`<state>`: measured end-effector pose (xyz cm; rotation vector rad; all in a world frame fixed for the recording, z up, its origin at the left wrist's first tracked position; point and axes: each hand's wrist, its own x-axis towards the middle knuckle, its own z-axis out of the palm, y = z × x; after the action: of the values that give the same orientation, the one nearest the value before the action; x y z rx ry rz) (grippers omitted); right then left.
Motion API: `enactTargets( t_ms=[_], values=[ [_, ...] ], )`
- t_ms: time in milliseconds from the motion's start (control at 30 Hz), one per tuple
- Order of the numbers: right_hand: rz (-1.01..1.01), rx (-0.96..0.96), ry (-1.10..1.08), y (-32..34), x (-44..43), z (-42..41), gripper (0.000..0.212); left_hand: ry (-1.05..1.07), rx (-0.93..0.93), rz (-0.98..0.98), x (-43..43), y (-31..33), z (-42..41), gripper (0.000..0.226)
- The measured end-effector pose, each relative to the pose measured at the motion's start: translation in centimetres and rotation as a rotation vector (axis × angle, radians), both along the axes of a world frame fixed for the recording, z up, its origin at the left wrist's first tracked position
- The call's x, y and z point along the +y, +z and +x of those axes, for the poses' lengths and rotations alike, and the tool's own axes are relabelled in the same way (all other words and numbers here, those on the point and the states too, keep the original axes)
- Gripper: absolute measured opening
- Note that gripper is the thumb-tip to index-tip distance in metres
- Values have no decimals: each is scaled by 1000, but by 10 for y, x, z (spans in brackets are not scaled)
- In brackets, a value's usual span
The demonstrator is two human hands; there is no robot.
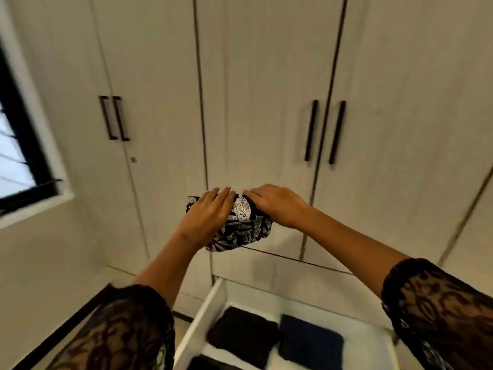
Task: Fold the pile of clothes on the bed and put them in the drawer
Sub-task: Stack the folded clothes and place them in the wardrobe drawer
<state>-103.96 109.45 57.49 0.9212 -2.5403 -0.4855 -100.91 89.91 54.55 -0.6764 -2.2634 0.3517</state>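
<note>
We stretch both arms forward, left hand (206, 213) and right hand (277, 206) side by side, fingers (222, 194) grasping the folded black-and-white patterned garment (246, 227) bunched beneath them, the open drawer (198, 323) well below.

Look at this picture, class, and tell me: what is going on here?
A person in black lace sleeves holds a folded black-and-white patterned cloth garment in both hands, the left hand and right hand gripping it from either side. It is up in the air in front of closed cream wardrobe doors, not yet put away. Below stands an open white drawer that holds a folded black garment and a folded dark blue garment side by side.
</note>
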Motion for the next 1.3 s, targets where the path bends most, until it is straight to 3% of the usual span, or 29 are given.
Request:
enactTargets(
  t_ms=[333, 633, 767, 867, 1067, 1300],
  values=[
    [-70, -194, -426, -83, 159, 29, 64, -421, -147, -59, 162, -69, -48, 79],
    [-234, -437, -682, -199, 194, 88, 63, -684, -316, -134, 218, -188, -43, 74],
    [-420, -580, -857, -264, 196, 111, 59, -803, -435, -228, 239, -242, -46, 77],
    [-630, -715, -992, -319, 200, 124, 50, -898, -495, -314, 265, -276, -53, 62],
    [-871, -856, -1231, -442, 226, 139, 34, -969, -576, -511, 335, -407, -65, 54],
    [-1037, -823, -1452, -548, 259, 152, 53, -896, -679, -571, 389, -534, -49, 60]
  ],
)
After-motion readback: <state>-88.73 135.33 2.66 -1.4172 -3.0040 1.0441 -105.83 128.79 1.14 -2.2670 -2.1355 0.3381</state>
